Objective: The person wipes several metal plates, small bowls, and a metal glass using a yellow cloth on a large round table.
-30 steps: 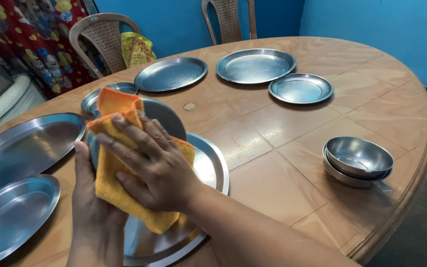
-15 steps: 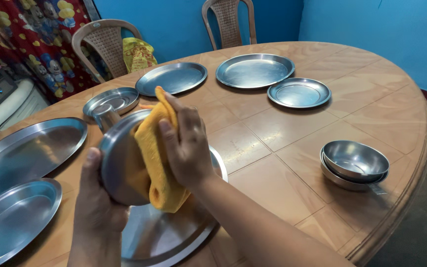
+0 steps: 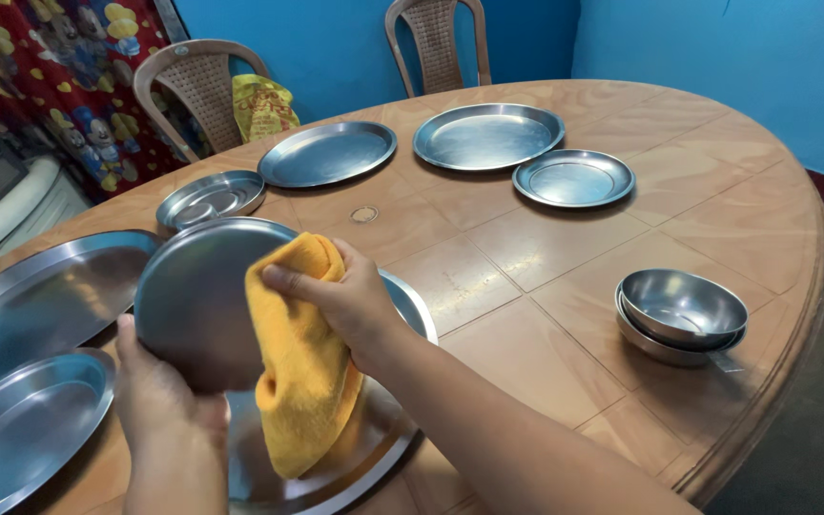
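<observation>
The left hand [image 3: 159, 396] grips a tilted steel plate [image 3: 197, 300] by its lower edge above a larger plate [image 3: 374, 448] on the surface [image 3: 545, 248]. The right hand [image 3: 350, 300], fingers closed, presses a yellow cloth [image 3: 302, 367] to it. 2 stacked bowls [image 3: 684, 315], maybe more, sit well apart.

A single view is given, taken from a camera worn on the head and tilted down and forward across the round wooden worktop [image 3: 565, 286]. The near edge of the scene is filled by both forearms, seen close from above and behind, with the left hand [image 3: 159, 401] and right hand [image 3: 345, 300] low and left of centre. The far rim of the worktop, two chairs [image 3: 197, 81] and the blue wall [image 3: 717, 57] are seen at the top. No second view is supplied for overlap.
</observation>
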